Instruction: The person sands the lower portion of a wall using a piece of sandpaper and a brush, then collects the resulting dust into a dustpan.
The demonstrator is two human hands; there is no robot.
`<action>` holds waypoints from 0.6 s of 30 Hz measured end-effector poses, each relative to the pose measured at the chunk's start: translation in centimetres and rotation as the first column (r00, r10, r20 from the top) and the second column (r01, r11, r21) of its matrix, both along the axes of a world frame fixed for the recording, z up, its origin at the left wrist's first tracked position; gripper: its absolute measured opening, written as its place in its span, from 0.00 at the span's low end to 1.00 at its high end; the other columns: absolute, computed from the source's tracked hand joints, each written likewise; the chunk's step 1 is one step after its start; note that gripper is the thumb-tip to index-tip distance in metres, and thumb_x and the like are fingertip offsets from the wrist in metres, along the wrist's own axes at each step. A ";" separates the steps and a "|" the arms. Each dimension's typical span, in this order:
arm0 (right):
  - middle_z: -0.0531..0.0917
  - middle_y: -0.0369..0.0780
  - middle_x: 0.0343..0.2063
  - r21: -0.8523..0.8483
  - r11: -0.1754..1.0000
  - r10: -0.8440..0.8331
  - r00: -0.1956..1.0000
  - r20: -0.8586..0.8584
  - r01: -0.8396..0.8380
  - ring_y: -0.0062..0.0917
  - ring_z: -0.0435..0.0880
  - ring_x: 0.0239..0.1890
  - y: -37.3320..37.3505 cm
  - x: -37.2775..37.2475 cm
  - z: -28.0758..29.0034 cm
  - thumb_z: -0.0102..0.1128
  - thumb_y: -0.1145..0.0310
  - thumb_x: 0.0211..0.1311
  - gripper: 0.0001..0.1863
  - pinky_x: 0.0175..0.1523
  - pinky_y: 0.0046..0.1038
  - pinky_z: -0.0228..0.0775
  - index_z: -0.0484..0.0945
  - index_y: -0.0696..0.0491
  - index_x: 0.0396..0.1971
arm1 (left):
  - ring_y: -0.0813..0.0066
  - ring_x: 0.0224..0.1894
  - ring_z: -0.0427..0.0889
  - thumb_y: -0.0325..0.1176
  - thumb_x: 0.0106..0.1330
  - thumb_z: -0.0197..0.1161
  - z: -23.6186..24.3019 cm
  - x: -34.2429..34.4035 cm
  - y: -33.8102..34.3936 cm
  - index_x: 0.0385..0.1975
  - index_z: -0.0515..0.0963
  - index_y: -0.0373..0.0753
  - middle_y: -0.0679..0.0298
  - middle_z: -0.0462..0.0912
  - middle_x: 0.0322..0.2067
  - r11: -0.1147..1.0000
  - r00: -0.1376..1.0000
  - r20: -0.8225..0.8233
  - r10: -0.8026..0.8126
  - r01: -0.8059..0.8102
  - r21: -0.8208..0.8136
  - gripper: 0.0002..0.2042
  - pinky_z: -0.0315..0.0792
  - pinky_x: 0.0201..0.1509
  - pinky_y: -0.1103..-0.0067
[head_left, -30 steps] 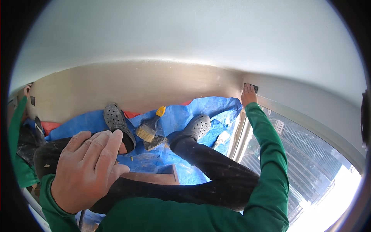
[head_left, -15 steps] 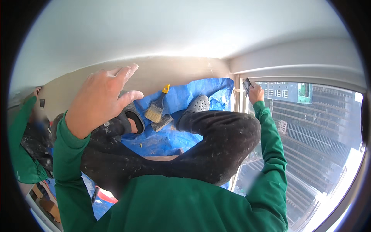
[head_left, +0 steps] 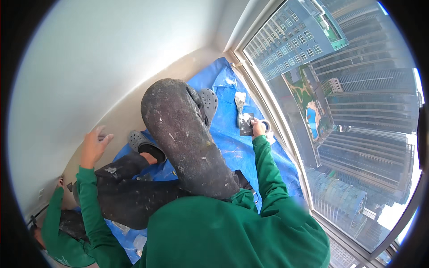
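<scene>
Over the blue plastic sheet by the window, my right hand grips a dark, flat putty scraper with pale smears on its blade. Right beside that hand is a roll of tape. Beyond the scraper lies a tool caked with white filler; its exact kind is unclear. My left hand is raised near the beige lower strip of the wall. Its fingers are apart, slightly bent, and hold nothing.
My bent knee stands between my hands, and my grey clogs rest below the wall. To the right, a window frame runs along the sheet. A co-worker in a green top crouches at lower left, one hand at the wall.
The view has turned toward the window. My right hand has moved from the window frame down over the sheet, still holding the scraper. My left hand is lower; the brush is out of sight.
</scene>
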State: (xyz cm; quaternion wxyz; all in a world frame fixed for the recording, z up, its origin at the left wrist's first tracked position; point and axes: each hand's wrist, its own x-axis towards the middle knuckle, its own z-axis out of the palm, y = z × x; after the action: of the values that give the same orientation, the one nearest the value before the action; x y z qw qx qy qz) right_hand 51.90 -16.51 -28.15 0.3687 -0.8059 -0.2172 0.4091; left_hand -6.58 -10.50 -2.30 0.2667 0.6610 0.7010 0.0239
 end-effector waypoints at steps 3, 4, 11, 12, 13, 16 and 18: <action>0.83 0.39 0.40 0.049 0.999 0.022 0.973 -0.231 -0.011 0.24 0.80 0.41 -0.8 -1.0 -4.9 0.56 0.75 0.58 0.17 0.48 0.25 0.70 0.80 0.61 0.48 | 0.62 0.34 0.85 0.39 0.56 0.67 -1.3 0.2 -1.0 0.49 0.76 0.27 0.48 0.84 0.30 0.999 0.999 0.027 0.022 -0.021 -0.036 0.25 0.77 0.40 0.72; 0.83 0.39 0.39 0.050 0.995 0.094 0.976 -0.195 -0.086 0.23 0.80 0.39 -1.1 -1.0 -6.7 0.57 0.74 0.58 0.17 0.47 0.25 0.70 0.80 0.61 0.47 | 0.62 0.33 0.85 0.40 0.56 0.67 -1.6 0.2 -1.2 0.48 0.76 0.27 0.49 0.84 0.30 0.998 0.997 0.081 0.005 0.000 -0.055 0.25 0.77 0.40 0.73; 0.85 0.41 0.36 0.002 0.991 0.134 0.988 0.076 -0.135 0.23 0.81 0.38 2.1 -2.8 -11.0 0.64 0.70 0.54 0.15 0.46 0.25 0.71 0.83 0.62 0.40 | 0.61 0.31 0.83 0.40 0.55 0.68 -2.9 -0.3 -1.2 0.47 0.77 0.28 0.51 0.83 0.27 0.999 0.997 -0.076 -0.018 0.014 -0.053 0.24 0.75 0.39 0.71; 0.84 0.43 0.37 0.009 0.981 0.188 0.972 0.141 -0.192 0.25 0.82 0.40 3.2 -2.9 -10.0 0.64 0.69 0.55 0.17 0.48 0.25 0.72 0.81 0.63 0.43 | 0.60 0.31 0.83 0.40 0.55 0.68 -3.0 -0.4 -1.2 0.47 0.77 0.28 0.51 0.83 0.27 0.998 0.997 -0.079 -0.018 0.014 -0.057 0.24 0.75 0.39 0.71; 0.84 0.43 0.39 0.199 0.979 0.079 0.980 -0.184 -0.041 0.27 0.81 0.41 4.4 -3.0 -9.0 0.64 0.67 0.54 0.20 0.49 0.25 0.72 0.80 0.63 0.45 | 0.60 0.32 0.83 0.40 0.55 0.68 -3.1 -0.4 -1.2 0.47 0.77 0.28 0.51 0.83 0.27 0.997 0.998 -0.055 -0.013 0.009 -0.074 0.24 0.75 0.40 0.71; 0.82 0.47 0.45 0.038 0.988 -0.133 0.946 -0.297 0.151 0.33 0.82 0.45 6.6 -2.6 -6.1 0.66 0.60 0.53 0.28 0.53 0.29 0.71 0.76 0.62 0.50 | 0.60 0.33 0.83 0.40 0.55 0.68 -3.4 -0.4 -1.2 0.47 0.77 0.28 0.51 0.83 0.28 0.995 0.998 -0.066 -0.025 0.018 -0.102 0.24 0.75 0.40 0.70; 0.82 0.50 0.46 -0.134 0.989 -0.062 0.996 0.068 0.071 0.40 0.81 0.47 6.6 -2.2 -5.3 0.66 0.55 0.52 0.30 0.55 0.33 0.71 0.76 0.61 0.50 | 0.59 0.33 0.83 0.40 0.55 0.68 -3.6 -0.3 -1.2 0.47 0.78 0.28 0.50 0.83 0.28 0.993 0.992 -0.124 -0.022 0.007 -0.120 0.24 0.75 0.41 0.70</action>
State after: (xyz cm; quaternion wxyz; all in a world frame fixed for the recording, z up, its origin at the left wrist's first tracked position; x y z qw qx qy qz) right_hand 49.65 -9.91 -33.43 0.3193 -0.8485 -0.1733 0.3848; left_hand -6.91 -11.72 -5.87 0.2613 0.6494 0.7115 -0.0614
